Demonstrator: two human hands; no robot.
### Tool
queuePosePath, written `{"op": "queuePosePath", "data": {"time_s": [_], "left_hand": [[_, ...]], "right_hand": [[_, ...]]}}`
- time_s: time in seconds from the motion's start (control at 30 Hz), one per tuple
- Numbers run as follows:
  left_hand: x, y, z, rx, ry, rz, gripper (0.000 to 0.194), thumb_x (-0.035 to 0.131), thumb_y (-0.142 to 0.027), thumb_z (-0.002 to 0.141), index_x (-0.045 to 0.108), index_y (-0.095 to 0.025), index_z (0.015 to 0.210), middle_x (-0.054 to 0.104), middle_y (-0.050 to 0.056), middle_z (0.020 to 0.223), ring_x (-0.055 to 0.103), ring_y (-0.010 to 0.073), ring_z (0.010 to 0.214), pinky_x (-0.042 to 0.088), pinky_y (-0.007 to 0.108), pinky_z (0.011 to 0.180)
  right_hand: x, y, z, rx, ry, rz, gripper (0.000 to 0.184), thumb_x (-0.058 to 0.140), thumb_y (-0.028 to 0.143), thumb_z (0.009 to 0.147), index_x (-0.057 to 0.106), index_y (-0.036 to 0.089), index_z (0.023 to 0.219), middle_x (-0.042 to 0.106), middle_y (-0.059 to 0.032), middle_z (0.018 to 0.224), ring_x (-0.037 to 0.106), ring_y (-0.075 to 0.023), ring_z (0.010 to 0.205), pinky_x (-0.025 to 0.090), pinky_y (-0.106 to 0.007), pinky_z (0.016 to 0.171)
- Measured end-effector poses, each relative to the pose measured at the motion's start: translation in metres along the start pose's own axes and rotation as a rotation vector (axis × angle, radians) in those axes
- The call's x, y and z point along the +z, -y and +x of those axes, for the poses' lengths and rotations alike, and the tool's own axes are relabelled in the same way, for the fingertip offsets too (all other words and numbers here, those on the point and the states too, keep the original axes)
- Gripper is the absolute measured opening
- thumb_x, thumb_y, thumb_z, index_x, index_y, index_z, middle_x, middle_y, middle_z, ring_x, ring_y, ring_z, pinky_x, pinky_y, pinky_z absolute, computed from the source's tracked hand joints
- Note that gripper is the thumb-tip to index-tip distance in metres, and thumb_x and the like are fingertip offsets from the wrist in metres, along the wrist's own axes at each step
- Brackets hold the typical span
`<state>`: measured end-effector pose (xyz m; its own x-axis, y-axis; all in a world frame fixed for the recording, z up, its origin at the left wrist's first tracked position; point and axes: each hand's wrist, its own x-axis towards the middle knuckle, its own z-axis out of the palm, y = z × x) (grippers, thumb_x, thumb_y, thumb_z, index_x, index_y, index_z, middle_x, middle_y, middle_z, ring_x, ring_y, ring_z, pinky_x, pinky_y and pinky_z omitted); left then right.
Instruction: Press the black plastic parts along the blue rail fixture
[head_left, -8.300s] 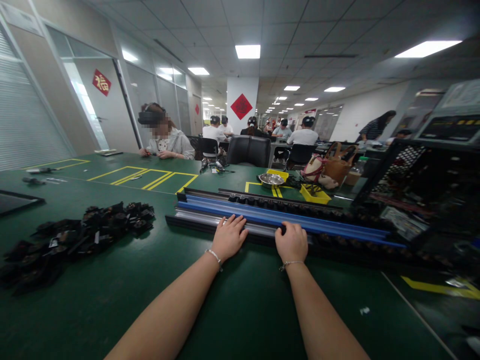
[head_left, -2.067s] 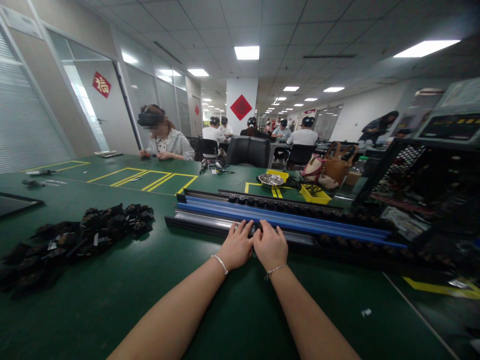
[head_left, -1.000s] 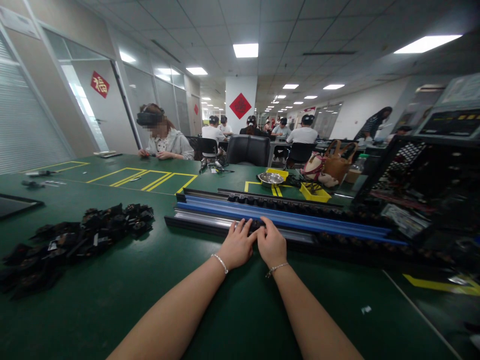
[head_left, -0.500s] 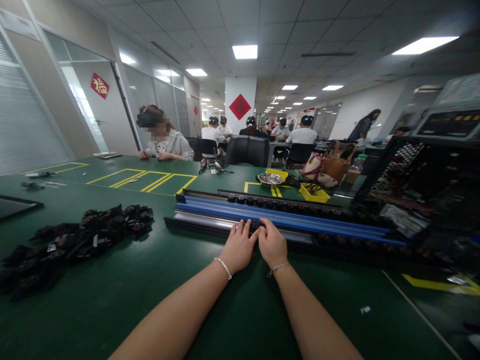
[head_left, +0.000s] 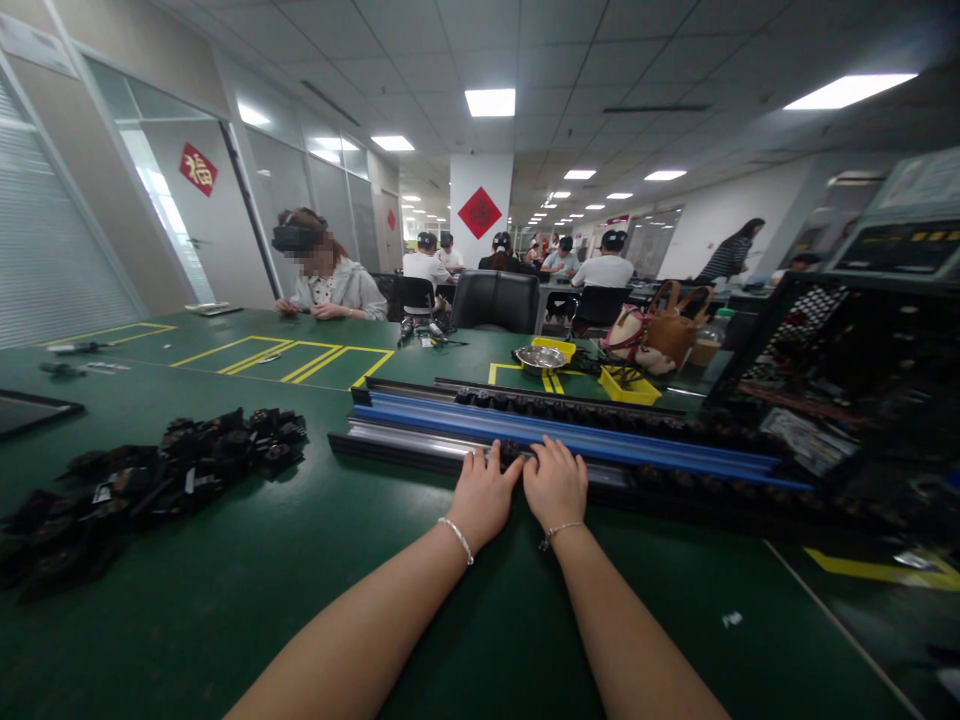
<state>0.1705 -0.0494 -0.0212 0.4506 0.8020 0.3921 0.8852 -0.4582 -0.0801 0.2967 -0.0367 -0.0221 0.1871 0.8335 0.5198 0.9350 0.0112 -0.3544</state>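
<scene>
A long black-edged rail (head_left: 409, 440) with a silvery channel lies across the green table in front of me. In its channel a small black part (head_left: 512, 450) sits between my two hands. My left hand (head_left: 484, 495) rests on the near rail, fingers spread and thumb beside the black part. Just right of it, my right hand (head_left: 556, 485) lies over the same rail, its fingers stretched out. What lies under the fingertips is hidden. Behind this rail runs a blue strip (head_left: 562, 432), and a row of dark parts fills the rail further right.
A pile of black parts (head_left: 202, 465) lies on the left of the table. Beyond the rails stand a metal bowl (head_left: 541, 358) and a yellow tray (head_left: 628, 388). A dark perforated rack (head_left: 817, 310) rises on the right. A co-worker (head_left: 330, 280) sits across the table.
My right hand has shifted slightly right, and its fingers have straightened out from a more curled pose. The left hand has slid a little to the right along the rail.
</scene>
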Motion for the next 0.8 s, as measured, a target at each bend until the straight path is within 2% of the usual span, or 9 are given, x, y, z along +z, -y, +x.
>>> {"op": "queuePosePath", "data": {"time_s": [0.27,0.8], "left_hand": [[-0.0017,-0.0016,0.0,-0.025,0.029,0.019,0.048,0.044,-0.026,0.087,0.039,-0.029,0.134,0.041,0.016,0.139,0.043,0.0312,0.122,0.03,0.048,0.099],[-0.0016,-0.0013,0.0,-0.048,0.018,0.003,0.047,0.043,-0.027,0.087,0.04,-0.029,0.133,0.042,0.016,0.139,0.041,0.0315,0.124,0.028,0.048,0.101]], "right_hand": [[-0.0038,0.0007,0.0008,0.024,0.063,-0.018,0.037,0.038,0.025,0.084,0.064,0.018,0.109,0.054,-0.0076,0.13,0.041,-0.0238,0.125,0.023,-0.043,0.105],[-0.0046,0.0008,0.0011,0.031,0.06,-0.011,0.036,0.039,0.025,0.084,0.064,0.017,0.109,0.054,-0.0073,0.13,0.042,-0.0236,0.125,0.024,-0.041,0.105]]}}
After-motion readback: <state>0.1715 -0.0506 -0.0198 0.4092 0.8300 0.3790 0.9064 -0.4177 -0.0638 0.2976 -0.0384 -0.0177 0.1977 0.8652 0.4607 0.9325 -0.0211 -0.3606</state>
